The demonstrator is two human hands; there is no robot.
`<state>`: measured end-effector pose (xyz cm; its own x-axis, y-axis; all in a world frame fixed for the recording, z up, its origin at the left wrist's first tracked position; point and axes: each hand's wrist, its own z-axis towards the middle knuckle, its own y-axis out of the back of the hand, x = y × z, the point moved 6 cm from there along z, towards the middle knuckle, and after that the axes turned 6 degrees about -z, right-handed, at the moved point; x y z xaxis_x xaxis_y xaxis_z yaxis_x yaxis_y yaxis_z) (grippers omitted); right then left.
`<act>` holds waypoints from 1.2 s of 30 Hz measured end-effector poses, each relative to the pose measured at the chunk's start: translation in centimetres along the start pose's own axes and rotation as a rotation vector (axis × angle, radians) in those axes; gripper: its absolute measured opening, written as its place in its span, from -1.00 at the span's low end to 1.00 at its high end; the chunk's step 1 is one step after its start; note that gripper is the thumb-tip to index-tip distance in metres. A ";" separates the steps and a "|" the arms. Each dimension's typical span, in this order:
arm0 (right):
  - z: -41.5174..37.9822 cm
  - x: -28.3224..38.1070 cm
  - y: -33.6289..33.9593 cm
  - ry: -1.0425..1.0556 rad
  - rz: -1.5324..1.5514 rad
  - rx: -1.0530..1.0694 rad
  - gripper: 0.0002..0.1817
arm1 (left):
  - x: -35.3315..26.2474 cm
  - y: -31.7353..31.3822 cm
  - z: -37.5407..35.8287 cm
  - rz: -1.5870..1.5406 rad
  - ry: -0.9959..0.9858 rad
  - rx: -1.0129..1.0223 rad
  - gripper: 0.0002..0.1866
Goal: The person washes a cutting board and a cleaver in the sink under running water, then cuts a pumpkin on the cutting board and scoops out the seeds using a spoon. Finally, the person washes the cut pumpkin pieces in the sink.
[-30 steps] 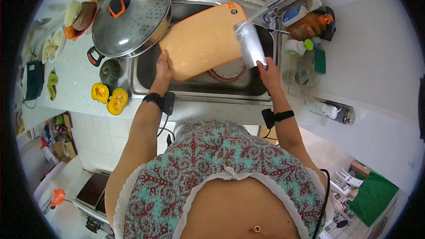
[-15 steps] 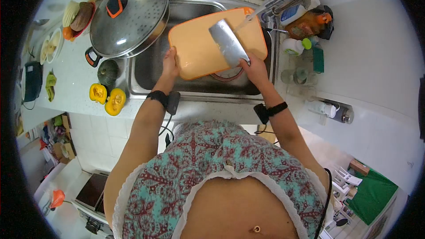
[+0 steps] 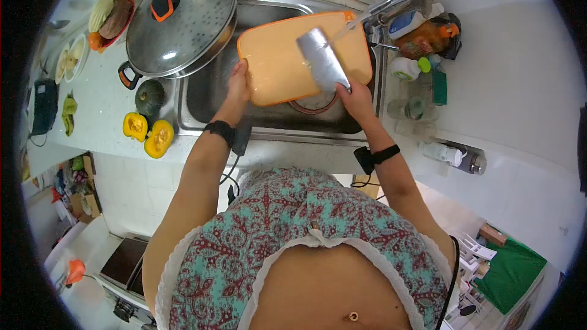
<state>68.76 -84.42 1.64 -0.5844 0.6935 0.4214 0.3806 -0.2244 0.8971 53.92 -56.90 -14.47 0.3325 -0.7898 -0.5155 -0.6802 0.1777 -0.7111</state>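
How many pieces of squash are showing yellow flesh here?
2. One piece is on the counter left of the sink; the other piece is to its right. The dark green squash shows only rind; any cut face is hidden.

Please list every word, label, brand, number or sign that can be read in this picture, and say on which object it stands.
No text can be read.
Blue-labelled bottle: print too small and blurred.
Amber bottle: markings too blurred.
Cleaver and cutting board: no lettering visible.
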 end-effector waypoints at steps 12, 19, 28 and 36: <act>1.6 -2.1 1.6 -0.062 0.251 -0.335 -0.72 | -2.6 1.1 -0.9 0.083 -0.012 0.015 -0.80; 2.3 -5.7 2.4 -0.146 0.253 -0.242 -0.69 | -2.3 1.8 -0.6 0.089 0.077 0.002 -0.80; 2.0 -5.0 2.4 -0.170 0.563 0.016 -0.72 | -1.7 0.6 1.7 0.323 0.060 -0.051 -0.70; 1.6 -4.7 -0.4 -0.141 0.542 -0.177 -0.72 | -2.1 -6.6 1.0 1.531 -0.729 -0.147 -0.57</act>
<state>72.54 -86.52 -0.91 -0.2347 0.5294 0.8152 0.4659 -0.6748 0.5723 58.41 -55.83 -9.21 -0.4558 0.4605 -0.7617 -0.6750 0.3790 0.6331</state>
